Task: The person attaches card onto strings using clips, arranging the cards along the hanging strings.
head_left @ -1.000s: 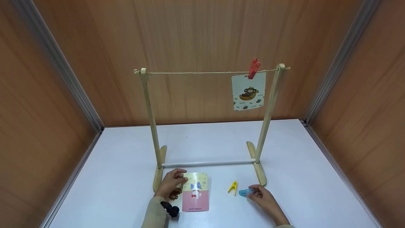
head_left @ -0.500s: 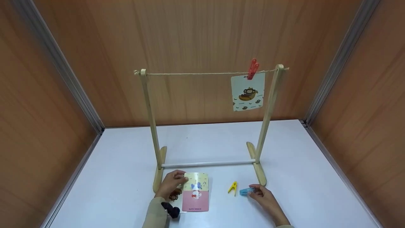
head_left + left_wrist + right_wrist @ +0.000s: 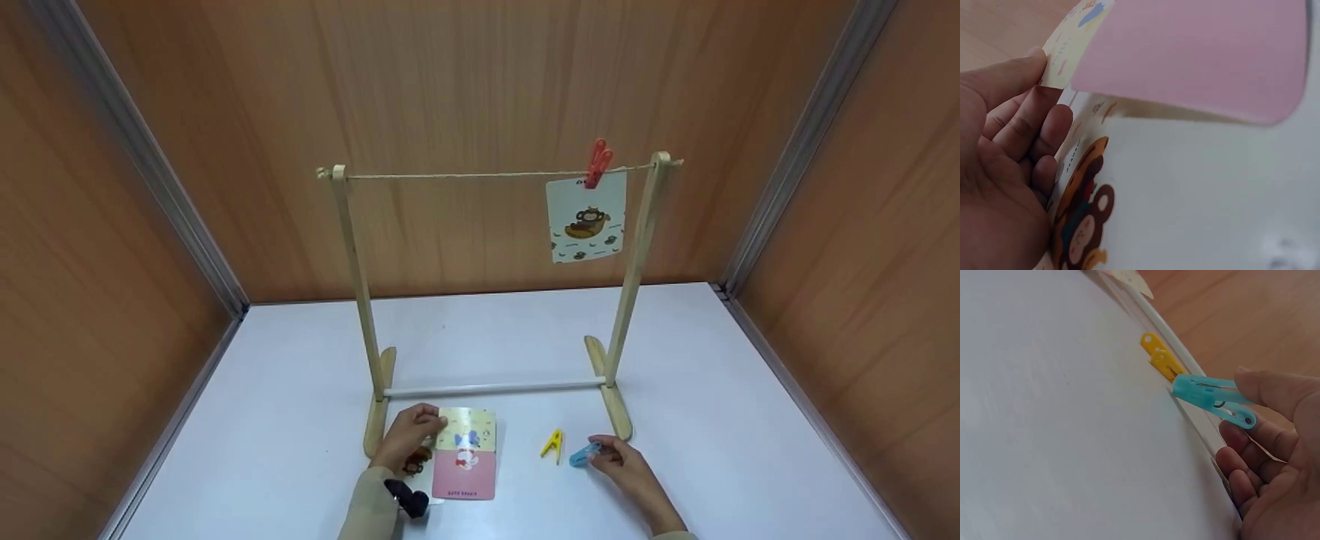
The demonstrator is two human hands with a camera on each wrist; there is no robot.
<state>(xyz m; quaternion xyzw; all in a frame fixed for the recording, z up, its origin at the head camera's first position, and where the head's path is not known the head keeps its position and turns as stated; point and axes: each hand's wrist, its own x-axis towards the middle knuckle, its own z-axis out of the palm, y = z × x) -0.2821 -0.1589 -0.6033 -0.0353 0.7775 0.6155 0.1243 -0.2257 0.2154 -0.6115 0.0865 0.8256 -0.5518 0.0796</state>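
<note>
My left hand (image 3: 411, 435) pinches the upper left edge of a pink and yellow card (image 3: 464, 474) between thumb and fingers. Under that card, partly covered by it and by my wrist, lies a white card with a monkey picture (image 3: 1086, 225). In my right hand (image 3: 626, 469) a blue clothespin (image 3: 1207, 395) is held between thumb and fingers, its clamping end pointing away from the palm. A yellow clothespin (image 3: 553, 445) stands on the table just left of the blue one.
A wooden rack (image 3: 358, 277) with a string (image 3: 450, 176) across its top stands behind the hands. From the string, a red clothespin (image 3: 598, 165) hangs a monkey card (image 3: 586, 232) near the right post. Wood-grain panels (image 3: 480, 90) enclose the white table (image 3: 247, 420).
The blue clothespin has tilted in my right hand, its clamping end now lower. The pink and yellow card has shifted very slightly to the right with my left hand.
</note>
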